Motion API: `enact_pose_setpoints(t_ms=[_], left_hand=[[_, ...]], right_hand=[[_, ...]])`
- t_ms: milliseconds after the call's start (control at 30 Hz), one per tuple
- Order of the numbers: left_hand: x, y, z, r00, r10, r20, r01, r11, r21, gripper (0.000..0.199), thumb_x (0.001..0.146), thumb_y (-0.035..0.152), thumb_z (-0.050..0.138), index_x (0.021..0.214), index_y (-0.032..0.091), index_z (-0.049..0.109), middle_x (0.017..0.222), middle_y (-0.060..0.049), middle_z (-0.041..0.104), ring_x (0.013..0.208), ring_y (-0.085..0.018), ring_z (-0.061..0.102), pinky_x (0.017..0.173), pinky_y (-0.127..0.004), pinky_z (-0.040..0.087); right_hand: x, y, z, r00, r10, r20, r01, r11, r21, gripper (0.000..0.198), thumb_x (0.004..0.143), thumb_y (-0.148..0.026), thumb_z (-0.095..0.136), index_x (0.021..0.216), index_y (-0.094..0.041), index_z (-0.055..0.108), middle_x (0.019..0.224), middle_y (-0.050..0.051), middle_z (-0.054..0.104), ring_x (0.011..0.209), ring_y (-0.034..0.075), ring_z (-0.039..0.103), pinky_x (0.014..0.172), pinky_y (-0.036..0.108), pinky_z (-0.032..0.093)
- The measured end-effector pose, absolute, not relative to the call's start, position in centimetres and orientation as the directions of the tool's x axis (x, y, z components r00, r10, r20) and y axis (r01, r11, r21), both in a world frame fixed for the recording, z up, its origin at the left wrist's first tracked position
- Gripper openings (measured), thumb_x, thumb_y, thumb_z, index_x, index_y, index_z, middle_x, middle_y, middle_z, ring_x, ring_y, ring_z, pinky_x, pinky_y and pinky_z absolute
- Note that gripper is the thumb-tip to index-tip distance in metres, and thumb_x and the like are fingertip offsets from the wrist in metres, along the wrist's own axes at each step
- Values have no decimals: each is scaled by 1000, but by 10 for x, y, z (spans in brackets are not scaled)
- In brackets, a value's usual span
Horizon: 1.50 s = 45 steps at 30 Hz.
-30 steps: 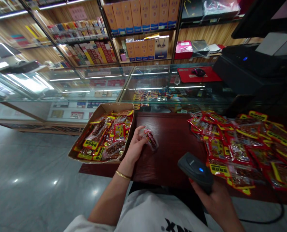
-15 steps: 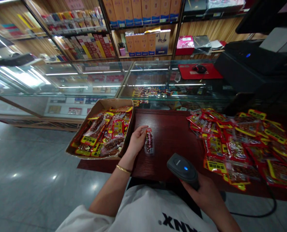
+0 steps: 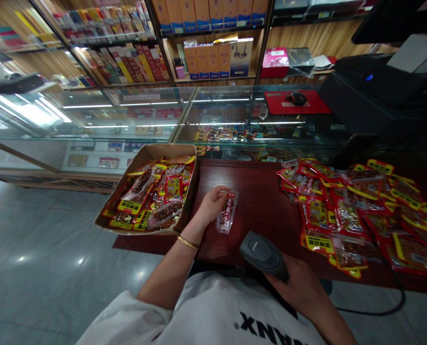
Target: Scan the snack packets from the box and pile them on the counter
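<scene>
My left hand (image 3: 213, 205) pinches the upper left edge of a clear snack packet (image 3: 226, 213) with a red label and dark contents, close over the dark red tabletop (image 3: 260, 191). Wrapped round the handle of a black barcode scanner (image 3: 262, 254), my right hand (image 3: 296, 282) is closed, low in front of my body. The scanner's head points toward the packet. Left of my left hand stands an open cardboard box (image 3: 100, 221) filled with similar red and yellow packets. A spread pile of snack packets (image 3: 342, 211) lies right of the scanner.
A black cable (image 3: 386, 311) loops at the lower right. Behind the table runs a glass display counter (image 3: 145, 112), with a computer mouse (image 3: 296, 98) on a red mat (image 3: 319, 106). A dark machine (image 3: 378, 96) stands at the right, and shelves of boxes line the wall.
The packet in my left hand has shifted slightly right and is tilted the other way. The scanner has moved a little left, and its blue light no longer shows.
</scene>
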<state>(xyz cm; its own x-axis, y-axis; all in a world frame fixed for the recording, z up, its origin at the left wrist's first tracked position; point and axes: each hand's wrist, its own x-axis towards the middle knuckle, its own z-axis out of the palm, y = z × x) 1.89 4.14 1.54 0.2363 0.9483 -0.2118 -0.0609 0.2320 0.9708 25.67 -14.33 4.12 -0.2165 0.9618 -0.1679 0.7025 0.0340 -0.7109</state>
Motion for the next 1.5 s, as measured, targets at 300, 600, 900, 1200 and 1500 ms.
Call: enact_pose_setpoints(t_ms=[300, 600, 900, 1200, 1500], left_hand=[[33, 38, 25, 126, 941, -313, -119, 328, 937, 25, 83, 30, 75, 103, 16, 69, 84, -2, 74, 67, -12, 64, 59, -20, 49], [155, 54, 51, 384, 798, -465, -431, 600, 673, 7, 85, 10, 67, 91, 14, 66, 89, -7, 73, 75, -14, 69, 76, -31, 62], [286, 78, 108, 606, 685, -405, -377, 695, 612, 13, 87, 3, 56, 88, 14, 62, 83, -7, 68, 85, -16, 67, 89, -32, 57], [76, 28, 106, 216, 976, 23, -60, -11, 998, 30, 86, 21, 67, 115, 20, 70, 123, -9, 72, 104, -21, 69, 87, -30, 54], [-146, 4, 116, 9, 994, -108, 966, 19, 259, 42, 74, 32, 79, 114, 21, 71, 116, -13, 74, 113, -35, 66, 98, -41, 48]], right_hand=[[258, -143, 45, -88, 990, -108, 644, -26, -764, 34, 87, -32, 61, 115, -20, 76, 109, 9, 82, 99, 29, 79, 85, 37, 61], [289, -170, 33, 187, 979, 77, 615, -56, -787, 30, 87, -31, 63, 109, -16, 76, 100, 12, 83, 92, 29, 80, 84, 37, 63], [294, -182, 37, 278, 958, 67, 613, -123, -780, 29, 85, -31, 65, 107, -18, 78, 99, 11, 84, 88, 28, 80, 85, 37, 63], [291, -170, 17, 234, 968, 91, 650, -86, -755, 30, 85, -46, 64, 95, -23, 80, 93, 8, 84, 88, 32, 81, 79, 38, 65], [265, -147, 26, 105, 991, 79, 632, -5, -775, 29, 87, -48, 63, 95, -26, 80, 98, 6, 84, 94, 31, 80, 83, 36, 63]])
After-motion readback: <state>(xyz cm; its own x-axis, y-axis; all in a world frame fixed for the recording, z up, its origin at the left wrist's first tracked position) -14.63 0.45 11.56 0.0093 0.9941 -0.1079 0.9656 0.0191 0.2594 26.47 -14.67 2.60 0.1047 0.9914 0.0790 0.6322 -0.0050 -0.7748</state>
